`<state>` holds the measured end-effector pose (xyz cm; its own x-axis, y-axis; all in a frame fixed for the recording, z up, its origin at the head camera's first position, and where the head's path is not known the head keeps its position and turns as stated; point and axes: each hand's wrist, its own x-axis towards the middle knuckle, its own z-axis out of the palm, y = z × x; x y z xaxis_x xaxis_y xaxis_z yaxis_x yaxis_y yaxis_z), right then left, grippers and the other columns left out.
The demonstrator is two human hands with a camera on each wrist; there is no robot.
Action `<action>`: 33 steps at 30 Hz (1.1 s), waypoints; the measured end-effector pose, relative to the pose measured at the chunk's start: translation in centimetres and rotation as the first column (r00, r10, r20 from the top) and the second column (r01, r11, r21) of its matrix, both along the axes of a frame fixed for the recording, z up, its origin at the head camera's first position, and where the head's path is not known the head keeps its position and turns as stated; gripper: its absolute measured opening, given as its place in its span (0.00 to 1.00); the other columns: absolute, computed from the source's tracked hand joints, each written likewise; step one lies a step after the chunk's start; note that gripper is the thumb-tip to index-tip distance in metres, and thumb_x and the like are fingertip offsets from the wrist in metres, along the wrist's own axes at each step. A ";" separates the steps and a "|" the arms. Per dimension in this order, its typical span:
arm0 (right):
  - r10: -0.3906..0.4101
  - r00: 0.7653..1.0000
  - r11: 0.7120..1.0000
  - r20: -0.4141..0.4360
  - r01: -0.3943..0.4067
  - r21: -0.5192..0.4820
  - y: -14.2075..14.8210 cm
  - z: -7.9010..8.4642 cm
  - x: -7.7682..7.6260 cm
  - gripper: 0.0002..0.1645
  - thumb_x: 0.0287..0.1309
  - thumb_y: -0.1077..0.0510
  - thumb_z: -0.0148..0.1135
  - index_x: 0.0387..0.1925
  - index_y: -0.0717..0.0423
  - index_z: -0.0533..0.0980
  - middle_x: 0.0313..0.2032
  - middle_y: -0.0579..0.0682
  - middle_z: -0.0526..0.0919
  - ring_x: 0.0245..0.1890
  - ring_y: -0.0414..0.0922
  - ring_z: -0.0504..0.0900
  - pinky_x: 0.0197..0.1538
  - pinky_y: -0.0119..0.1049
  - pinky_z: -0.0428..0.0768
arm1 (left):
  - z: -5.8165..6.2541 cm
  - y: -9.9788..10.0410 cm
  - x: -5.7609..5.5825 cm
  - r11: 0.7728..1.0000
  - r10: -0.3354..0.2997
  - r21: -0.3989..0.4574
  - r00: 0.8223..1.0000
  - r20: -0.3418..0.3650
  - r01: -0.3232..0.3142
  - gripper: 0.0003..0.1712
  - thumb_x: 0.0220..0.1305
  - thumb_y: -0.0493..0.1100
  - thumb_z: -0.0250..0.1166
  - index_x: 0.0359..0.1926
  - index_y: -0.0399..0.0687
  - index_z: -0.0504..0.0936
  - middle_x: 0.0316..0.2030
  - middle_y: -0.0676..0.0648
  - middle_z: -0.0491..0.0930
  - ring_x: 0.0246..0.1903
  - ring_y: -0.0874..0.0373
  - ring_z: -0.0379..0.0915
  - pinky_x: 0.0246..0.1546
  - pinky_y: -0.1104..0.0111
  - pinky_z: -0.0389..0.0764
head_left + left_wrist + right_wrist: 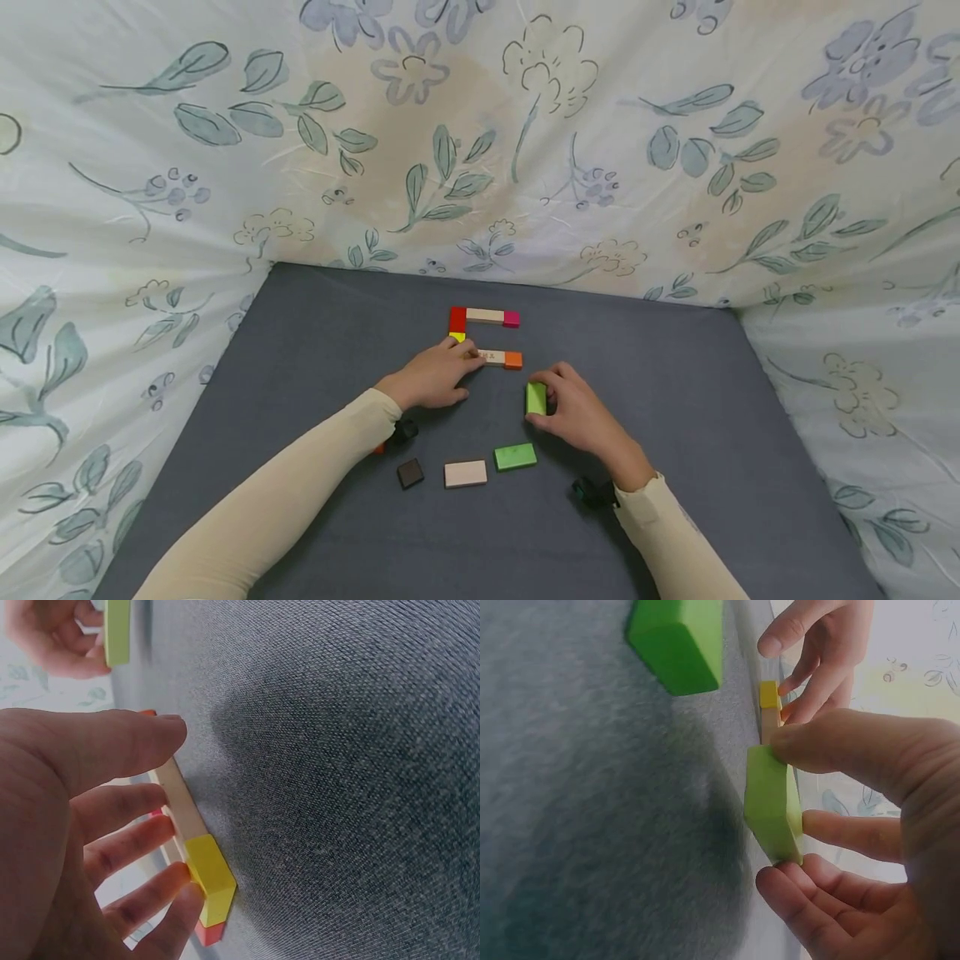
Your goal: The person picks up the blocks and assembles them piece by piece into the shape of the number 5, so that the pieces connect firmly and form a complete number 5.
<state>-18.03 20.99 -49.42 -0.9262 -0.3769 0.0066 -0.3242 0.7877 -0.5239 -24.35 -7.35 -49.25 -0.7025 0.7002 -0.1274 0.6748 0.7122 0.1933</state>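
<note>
My right hand (581, 408) grips a light green block (769, 784) between thumb and fingers, low over the cloth. My left hand (435, 375) rests with fingers spread at a row of joined blocks, thumb held apart. In the left wrist view its fingertips touch the yellow block (210, 877) and the wooden block (180, 799) beside it. An orange block (513, 360) ends that wooden piece. Behind it, a red block (457, 319), another wooden block (485, 316) and a pink block (512, 319) form the far side of a bracket-like shape.
Nearer me lie a green block (515, 457), a pale pink block (465, 474) and a dark brown block (410, 473). An orange-red piece (378, 448) peeks out beside my left sleeve. Dark grey cloth (675, 400) covers the table, with floral curtains (480, 167) around it.
</note>
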 end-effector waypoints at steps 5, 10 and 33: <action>0.030 1.000 1.000 -0.008 -0.030 0.004 -0.7 -0.2 -1.1 0.34 0.58 0.54 0.84 0.64 0.58 0.82 0.52 0.53 0.75 0.44 0.48 0.78 0.47 0.46 0.81 | -0.1 -0.1 0.0 1.000 0.000 0.001 1.000 0.009 0.000 0.37 0.76 0.49 0.71 0.80 0.47 0.72 0.70 0.46 0.72 0.62 0.46 0.67 0.63 0.57 0.78; 0.046 0.999 0.999 0.002 -0.046 0.008 -1.6 -0.2 -2.1 0.35 0.57 0.53 0.85 0.64 0.58 0.82 0.53 0.53 0.75 0.44 0.49 0.77 0.46 0.45 0.81 | -0.1 -0.1 0.0 1.000 -0.006 0.005 1.000 0.007 0.005 0.37 0.76 0.49 0.71 0.80 0.47 0.72 0.70 0.45 0.72 0.63 0.46 0.67 0.64 0.57 0.77; 0.058 0.998 0.997 -0.029 -0.056 0.050 -3.0 -1.0 -3.5 0.36 0.59 0.52 0.84 0.65 0.58 0.80 0.53 0.54 0.72 0.41 0.47 0.75 0.44 0.45 0.80 | -0.1 -0.1 -0.1 1.000 -0.008 0.016 1.000 -0.008 0.008 0.36 0.75 0.49 0.72 0.79 0.47 0.74 0.69 0.45 0.73 0.63 0.45 0.67 0.64 0.56 0.77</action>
